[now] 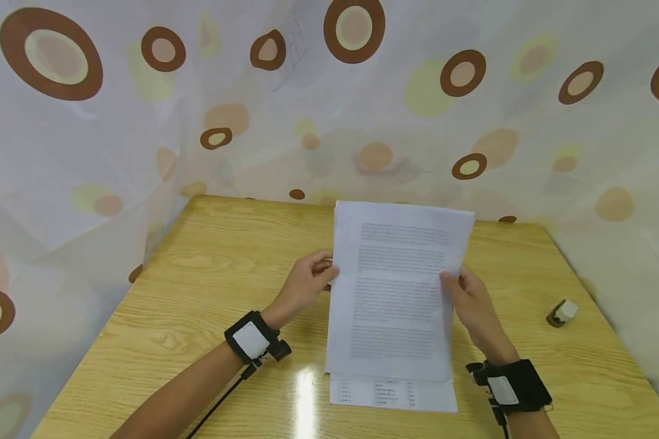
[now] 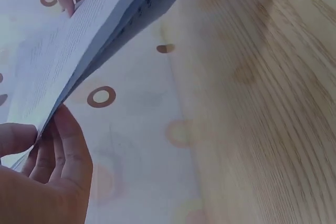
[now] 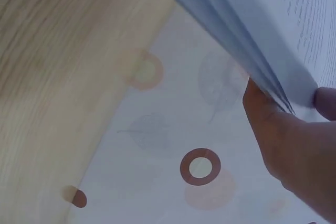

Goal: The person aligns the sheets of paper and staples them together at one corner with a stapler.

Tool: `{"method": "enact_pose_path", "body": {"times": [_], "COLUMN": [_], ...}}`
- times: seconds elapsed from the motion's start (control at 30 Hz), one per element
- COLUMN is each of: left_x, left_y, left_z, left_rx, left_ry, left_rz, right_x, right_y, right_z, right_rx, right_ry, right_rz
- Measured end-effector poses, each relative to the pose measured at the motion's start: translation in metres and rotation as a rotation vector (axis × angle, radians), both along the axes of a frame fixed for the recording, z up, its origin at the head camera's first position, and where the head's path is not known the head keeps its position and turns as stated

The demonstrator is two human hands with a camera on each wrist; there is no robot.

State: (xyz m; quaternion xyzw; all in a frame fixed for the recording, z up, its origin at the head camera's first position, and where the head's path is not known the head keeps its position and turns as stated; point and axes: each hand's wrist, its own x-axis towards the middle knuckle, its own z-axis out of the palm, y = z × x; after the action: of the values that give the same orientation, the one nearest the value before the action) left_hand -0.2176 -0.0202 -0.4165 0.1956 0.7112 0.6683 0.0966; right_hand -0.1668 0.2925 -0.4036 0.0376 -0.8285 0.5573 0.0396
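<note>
A small stack of printed paper sheets (image 1: 398, 286) is held up over the wooden table by both hands. My left hand (image 1: 307, 280) pinches its left edge, thumb in front and fingers behind, as the left wrist view also shows at the paper edge (image 2: 79, 61). On the opposite edge my right hand (image 1: 475, 308) grips the sheets, its thumb pressed on the printed face and its fingers behind. Below the front sheet a lower sheet with a printed table (image 1: 392, 393) sticks out. In the right wrist view several layered edges (image 3: 231, 30) show between thumb and fingers.
A small stamp-like object with a white block and dark end (image 1: 562, 313) lies on the wooden table (image 1: 225, 256) at the right. A white curtain with brown and pastel circles (image 1: 285, 122) hangs behind and along both sides. Each wrist wears a black strap with a camera.
</note>
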Motion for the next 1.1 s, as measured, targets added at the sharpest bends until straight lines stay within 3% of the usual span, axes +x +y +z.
{"method": "enact_pose_path", "body": {"times": [0.17, 0.27, 0.4, 0.57, 0.9, 1.1], "left_x": [0.004, 0.009, 0.015, 0.02, 0.02, 0.02], "left_y": [0.003, 0.007, 0.011, 0.012, 0.012, 0.011], "left_z": [0.003, 0.005, 0.014, 0.021, 0.016, 0.012], "left_rx": [0.054, 0.094, 0.106, 0.099, 0.07, 0.031], "left_ry": [-0.127, -0.138, -0.004, 0.163, 0.246, 0.225], "left_rz": [-0.131, -0.158, -0.076, 0.001, 0.013, 0.072], "right_x": [0.004, 0.006, 0.008, 0.011, 0.006, 0.005], "right_y": [-0.011, -0.018, -0.026, -0.03, -0.032, -0.033], "right_z": [0.012, 0.018, 0.026, 0.032, 0.03, 0.022], "right_rx": [0.009, -0.024, -0.034, -0.04, -0.156, -0.236], "right_ry": [0.144, 0.229, 0.397, 0.593, 0.657, 0.559], "right_rz": [-0.128, -0.164, -0.164, -0.09, -0.001, -0.016]}}
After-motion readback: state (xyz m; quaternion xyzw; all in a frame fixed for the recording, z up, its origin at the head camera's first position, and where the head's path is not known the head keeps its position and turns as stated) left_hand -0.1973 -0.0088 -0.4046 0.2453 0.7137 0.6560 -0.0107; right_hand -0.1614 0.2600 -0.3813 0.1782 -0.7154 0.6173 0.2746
